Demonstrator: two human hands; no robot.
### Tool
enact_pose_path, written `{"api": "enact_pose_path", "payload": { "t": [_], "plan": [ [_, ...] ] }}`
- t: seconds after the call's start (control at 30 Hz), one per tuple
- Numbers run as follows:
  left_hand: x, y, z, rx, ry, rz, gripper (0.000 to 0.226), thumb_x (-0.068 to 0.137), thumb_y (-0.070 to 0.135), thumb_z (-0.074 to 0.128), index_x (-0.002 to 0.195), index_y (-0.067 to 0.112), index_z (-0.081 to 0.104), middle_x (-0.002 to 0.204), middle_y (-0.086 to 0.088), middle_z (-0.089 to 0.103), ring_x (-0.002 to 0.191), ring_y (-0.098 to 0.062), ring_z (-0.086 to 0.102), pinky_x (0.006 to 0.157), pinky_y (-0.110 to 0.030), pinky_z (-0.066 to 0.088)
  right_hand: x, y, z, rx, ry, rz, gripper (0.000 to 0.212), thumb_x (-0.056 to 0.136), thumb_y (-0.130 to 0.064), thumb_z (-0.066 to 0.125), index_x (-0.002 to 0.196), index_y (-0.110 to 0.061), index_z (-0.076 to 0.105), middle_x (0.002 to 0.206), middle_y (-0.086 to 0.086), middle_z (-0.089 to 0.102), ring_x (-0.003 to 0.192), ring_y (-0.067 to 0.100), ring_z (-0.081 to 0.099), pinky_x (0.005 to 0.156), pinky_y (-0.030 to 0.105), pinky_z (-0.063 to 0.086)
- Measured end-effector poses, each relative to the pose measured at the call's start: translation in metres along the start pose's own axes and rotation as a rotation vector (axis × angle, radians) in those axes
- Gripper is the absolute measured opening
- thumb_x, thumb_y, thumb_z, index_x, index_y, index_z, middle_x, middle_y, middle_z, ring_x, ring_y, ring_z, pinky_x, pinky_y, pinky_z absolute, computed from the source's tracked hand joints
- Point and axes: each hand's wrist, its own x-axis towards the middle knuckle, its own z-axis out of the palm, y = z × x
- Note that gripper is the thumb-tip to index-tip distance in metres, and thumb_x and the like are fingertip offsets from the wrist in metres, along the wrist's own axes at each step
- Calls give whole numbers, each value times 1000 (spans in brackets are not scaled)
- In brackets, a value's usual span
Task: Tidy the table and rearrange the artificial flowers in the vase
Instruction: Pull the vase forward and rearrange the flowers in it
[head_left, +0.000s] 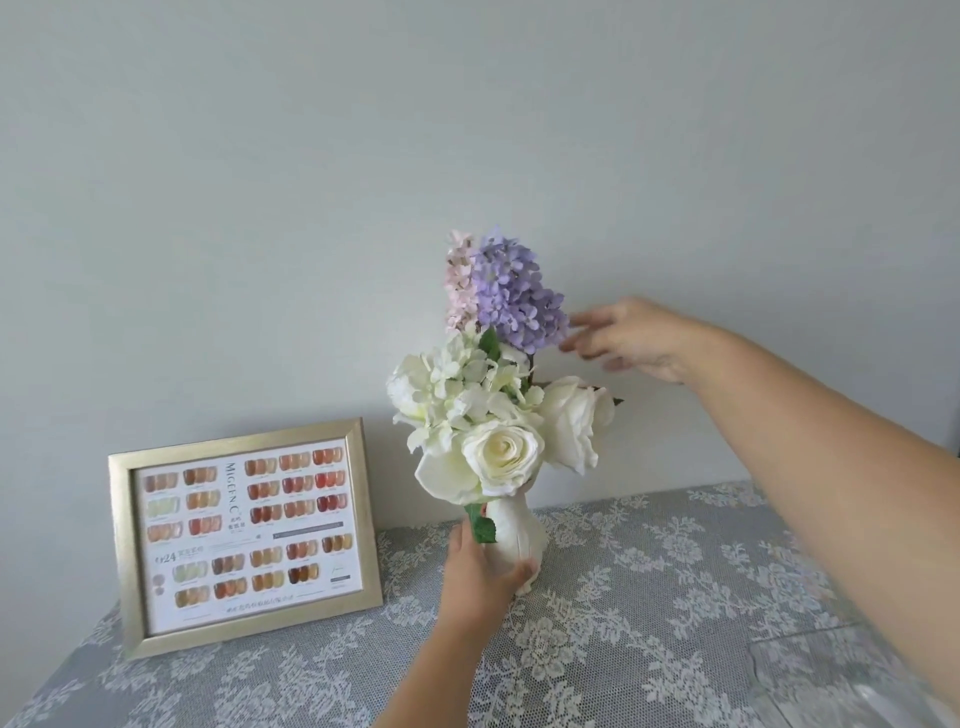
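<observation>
Now we see the white vase standing on the lace tablecloth, full of flowers. Our left hand wraps around it. Our right hand has loose, straight fingers touching the purple flower. A gold picture frame stands nearby.

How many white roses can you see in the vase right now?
2: one open white rose at the front centre facing the camera, one side-on rose to its right. Other white blooms behind look like hydrangea; more may be hidden.

On the bench the vase held the flowers, with a framed chart to its left.
</observation>
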Motion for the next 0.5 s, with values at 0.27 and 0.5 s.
{"api": "enact_pose_path", "payload": {
  "t": [0.27, 0.5],
  "plan": [
    [2, 3, 2, 19, 18, -3, 88, 67, 31, 84, 140, 29, 36, 121, 7, 51, 107, -13, 53, 93, -34, 51, -3, -121, -22, -103, 119, -252, 64, 71, -67, 59, 121, -28, 57, 103, 2, 70, 87, 17, 59, 75, 32, 46],
    [2, 5, -1, 35, 1, -1, 88, 66, 34, 83, 139, 32, 35, 120, 7, 50, 108, -14, 53, 92, -33, 52, 16, -164, 23, -796, -19, -100, 41, 72, -43, 76, 91, -8, 67, 90, 8, 66, 80, 27, 60, 80, 36, 50]
  ]
}}
